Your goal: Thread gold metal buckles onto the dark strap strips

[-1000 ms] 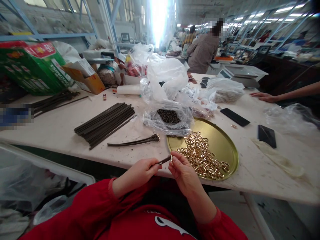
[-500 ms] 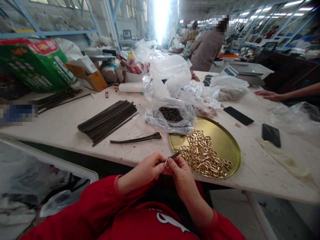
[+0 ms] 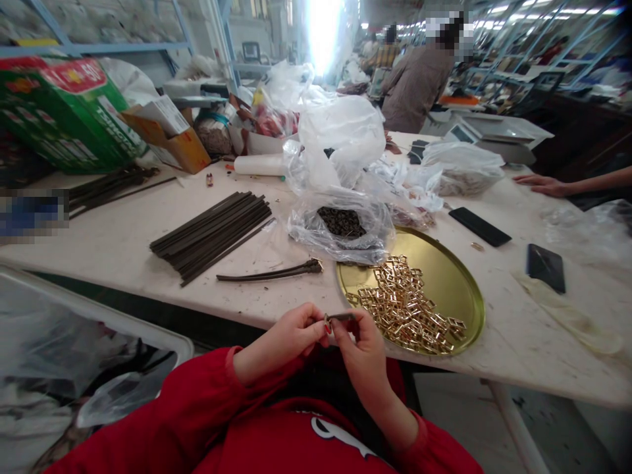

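At the table's front edge my left hand (image 3: 291,337) is closed in a pinch on a small gold buckle (image 3: 326,322). My right hand (image 3: 364,352) grips a dark brown strap (image 3: 342,316) whose end lies at that buckle. How far the strap passes through it is hidden by my fingers. Many loose gold buckles (image 3: 407,306) are heaped on a round gold tray (image 3: 457,276) just right of my hands. A few finished-looking straps with buckles at one end (image 3: 269,271) lie beyond my left hand, near a stack of flat dark strips (image 3: 212,230).
Behind the tray a clear plastic bag (image 3: 306,230) holds small dark pieces (image 3: 340,222). Two dark flat objects (image 3: 478,226) lie to the right. Another person's hand (image 3: 546,184) rests on the table at far right. A green box (image 3: 64,122) stands at back left.
The dark strap in my right hand has turned from slanting upward to nearly level, and my right fingers have shifted along it. The camera view has also moved slightly.
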Action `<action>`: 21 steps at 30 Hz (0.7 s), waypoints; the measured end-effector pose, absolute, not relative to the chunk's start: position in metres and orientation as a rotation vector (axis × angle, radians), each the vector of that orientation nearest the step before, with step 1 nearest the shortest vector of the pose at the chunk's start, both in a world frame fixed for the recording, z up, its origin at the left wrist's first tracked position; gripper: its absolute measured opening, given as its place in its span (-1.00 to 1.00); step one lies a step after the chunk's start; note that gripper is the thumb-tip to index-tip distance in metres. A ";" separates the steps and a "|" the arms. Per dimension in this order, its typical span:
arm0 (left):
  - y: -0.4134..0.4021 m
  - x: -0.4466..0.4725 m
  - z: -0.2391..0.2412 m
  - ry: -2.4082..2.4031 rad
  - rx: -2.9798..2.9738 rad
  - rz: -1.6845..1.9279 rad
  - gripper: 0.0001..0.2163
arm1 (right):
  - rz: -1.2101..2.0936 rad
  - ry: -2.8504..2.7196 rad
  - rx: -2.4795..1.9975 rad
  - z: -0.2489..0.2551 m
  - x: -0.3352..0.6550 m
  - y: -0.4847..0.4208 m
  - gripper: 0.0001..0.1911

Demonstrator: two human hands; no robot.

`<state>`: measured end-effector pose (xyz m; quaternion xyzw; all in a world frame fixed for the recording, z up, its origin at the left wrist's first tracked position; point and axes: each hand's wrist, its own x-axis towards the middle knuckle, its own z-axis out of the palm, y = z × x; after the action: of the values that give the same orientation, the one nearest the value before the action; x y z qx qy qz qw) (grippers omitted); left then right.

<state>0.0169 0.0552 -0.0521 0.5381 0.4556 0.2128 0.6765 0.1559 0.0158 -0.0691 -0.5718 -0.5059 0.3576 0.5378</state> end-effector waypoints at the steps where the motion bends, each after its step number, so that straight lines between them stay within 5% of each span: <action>1: 0.055 0.017 -0.051 1.026 1.202 0.475 -0.87 | 0.762 -1.312 -1.322 -0.068 0.158 0.014 -0.94; 4: 0.056 0.015 -0.046 1.052 1.212 0.436 -0.88 | 0.705 -1.519 -1.138 -0.061 0.166 0.012 -0.89; 11: 0.051 0.007 -0.040 1.048 1.226 0.377 -0.87 | 1.125 -1.618 -1.073 -0.046 0.178 0.018 -0.85; 21: 0.036 0.010 -0.038 1.016 1.149 0.407 -0.90 | 0.976 -1.871 -0.988 -0.033 0.184 0.012 -0.89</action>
<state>0.0099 0.0362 -0.0377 0.5162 0.4565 0.1828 0.7012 0.1838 0.0123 -0.0335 -0.3896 -0.7378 0.3850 0.3944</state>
